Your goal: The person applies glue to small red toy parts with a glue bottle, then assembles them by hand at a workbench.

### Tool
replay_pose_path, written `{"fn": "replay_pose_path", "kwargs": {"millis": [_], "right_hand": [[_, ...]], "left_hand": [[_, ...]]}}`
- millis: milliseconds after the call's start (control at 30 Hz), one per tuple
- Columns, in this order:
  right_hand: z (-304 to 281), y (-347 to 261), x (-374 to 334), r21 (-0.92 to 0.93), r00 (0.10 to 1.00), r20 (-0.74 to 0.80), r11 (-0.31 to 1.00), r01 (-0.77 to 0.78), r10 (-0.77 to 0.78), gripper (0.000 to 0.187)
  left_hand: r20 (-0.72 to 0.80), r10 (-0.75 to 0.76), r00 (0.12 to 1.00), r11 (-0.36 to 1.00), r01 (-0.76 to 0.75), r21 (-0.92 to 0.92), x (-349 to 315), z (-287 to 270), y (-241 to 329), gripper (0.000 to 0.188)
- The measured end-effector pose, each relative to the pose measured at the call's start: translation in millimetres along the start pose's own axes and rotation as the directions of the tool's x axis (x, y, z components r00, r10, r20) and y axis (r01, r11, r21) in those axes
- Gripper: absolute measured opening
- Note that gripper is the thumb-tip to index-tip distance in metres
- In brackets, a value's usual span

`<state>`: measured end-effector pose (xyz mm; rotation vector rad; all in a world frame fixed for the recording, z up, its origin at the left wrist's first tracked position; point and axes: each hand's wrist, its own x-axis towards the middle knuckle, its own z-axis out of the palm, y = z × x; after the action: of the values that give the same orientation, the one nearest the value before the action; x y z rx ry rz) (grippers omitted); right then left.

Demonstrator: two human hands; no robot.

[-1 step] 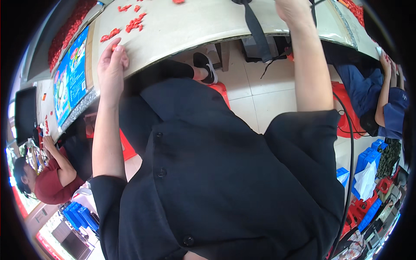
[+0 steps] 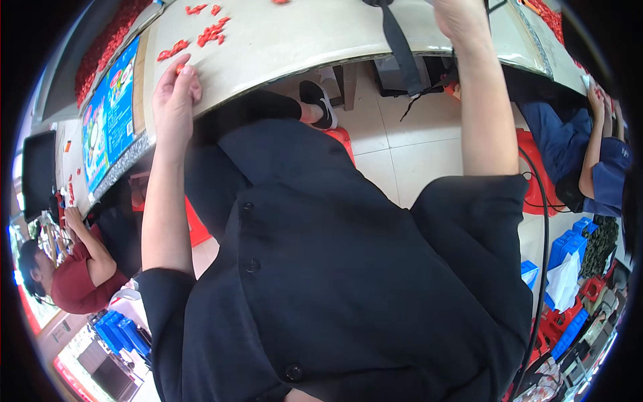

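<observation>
My left hand (image 2: 177, 94) rests at the near edge of the pale table (image 2: 288, 33), closed in a pinch on a small red piece (image 2: 179, 68) between thumb and forefinger. Just beyond it lies a loose cluster of small red pieces (image 2: 213, 31), with another little group (image 2: 173, 49) close by. My right hand (image 2: 463, 19) reaches over the table at the top rim. Its fingers are cut off by the picture's edge, so what they hold is hidden. A dark strap (image 2: 400, 50) hangs over the table edge to the left of my right forearm.
A blue printed sheet (image 2: 110, 120) lies on the table's left part, beside a heap of red pieces (image 2: 110, 53). More red pieces (image 2: 546, 19) lie at the upper right. People sit at both sides: one in maroon (image 2: 80, 285), one in blue (image 2: 609, 164). A black cable (image 2: 541, 268) runs along my right.
My right hand and forearm have shifted very slightly to the right. My left hand keeps its pinch on the small red piece.
</observation>
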<state>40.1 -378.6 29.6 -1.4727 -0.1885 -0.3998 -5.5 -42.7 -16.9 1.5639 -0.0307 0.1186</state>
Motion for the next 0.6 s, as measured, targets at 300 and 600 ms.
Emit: {"fn": "replay_pose_path", "kwargs": {"millis": [300, 600], "right_hand": [[-9.2, 13.8, 10.9, -0.147, 0.989, 0.123, 0.987, -0.068, 0.086, 0.017], [35.9, -11.7, -9.3, -0.175, 0.961, 0.196, 0.972, -0.159, 0.193, 0.023]], "left_hand": [[-0.024, 0.083, 0.996, 0.996, -0.083, -0.023, -0.9, -21.7, -1.6, 0.035], [0.144, 0.068, 0.987, 0.979, -0.038, -0.201, -0.5, -13.6, -3.1, 0.034]]}}
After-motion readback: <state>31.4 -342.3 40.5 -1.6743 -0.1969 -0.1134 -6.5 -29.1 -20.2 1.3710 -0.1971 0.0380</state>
